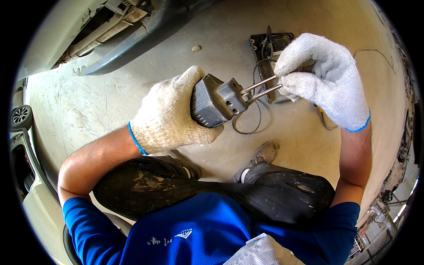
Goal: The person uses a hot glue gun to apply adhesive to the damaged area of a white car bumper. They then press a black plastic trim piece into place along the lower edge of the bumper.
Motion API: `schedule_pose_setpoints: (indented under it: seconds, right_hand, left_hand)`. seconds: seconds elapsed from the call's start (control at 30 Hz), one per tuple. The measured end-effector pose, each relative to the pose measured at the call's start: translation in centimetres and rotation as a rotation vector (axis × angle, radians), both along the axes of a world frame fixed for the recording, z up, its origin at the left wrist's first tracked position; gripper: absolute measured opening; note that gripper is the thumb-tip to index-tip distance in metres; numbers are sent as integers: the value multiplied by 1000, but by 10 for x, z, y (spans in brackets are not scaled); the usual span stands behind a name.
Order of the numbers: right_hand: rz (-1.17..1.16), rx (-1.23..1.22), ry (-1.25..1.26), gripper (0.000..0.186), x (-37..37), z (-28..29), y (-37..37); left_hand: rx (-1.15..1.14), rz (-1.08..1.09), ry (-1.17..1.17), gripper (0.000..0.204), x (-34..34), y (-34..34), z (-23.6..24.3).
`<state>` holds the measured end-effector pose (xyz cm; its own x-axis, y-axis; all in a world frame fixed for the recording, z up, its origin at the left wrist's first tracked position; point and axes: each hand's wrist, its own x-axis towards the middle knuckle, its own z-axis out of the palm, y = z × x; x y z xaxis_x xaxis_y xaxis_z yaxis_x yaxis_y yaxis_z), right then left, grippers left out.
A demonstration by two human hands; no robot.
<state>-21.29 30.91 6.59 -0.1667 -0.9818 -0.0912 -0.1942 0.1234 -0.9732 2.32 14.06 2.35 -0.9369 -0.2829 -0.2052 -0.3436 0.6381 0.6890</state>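
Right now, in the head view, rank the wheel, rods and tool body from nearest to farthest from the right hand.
1. Rods: tips at the right hand.
2. Tool body: left of the rods.
3. Wheel: far left edge.

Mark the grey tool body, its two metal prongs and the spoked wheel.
Grey tool body [216, 101], head view: middle of its housing.
Two metal prongs [266, 91], head view: midway along the lower one.
Spoked wheel [21, 115], head view: its hub, near the left rim.
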Motion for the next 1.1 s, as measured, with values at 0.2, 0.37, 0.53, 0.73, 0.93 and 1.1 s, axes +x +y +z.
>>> schedule_pose_setpoints:
  seconds: [0.2,0.37,0.53,0.73,0.93,1.1]
  right_hand:
    - [-17,115,-63,15,-3,3,-2]
    - [24,53,-111,9,-2,3,-4]
    - [-98,139,-198,12,-1,15,-4]
    - [-119,154,-160,14,-4,21,-6]
    - [-108,91,-173,14,-3,18,-3]
    - [-45,104,-179,9,-10,22,-1]
  left_hand:
    - [17,18,-13,62,-2,2,2]
    - [11,7,51,59,-6,-2,6]
    - [35,14,13,65,-8,-5,14]
    - [73,22,12,63,-10,-5,13]
    - [55,8,63,61,-7,-5,11]
    - [14,13,78,67,-13,-2,14]
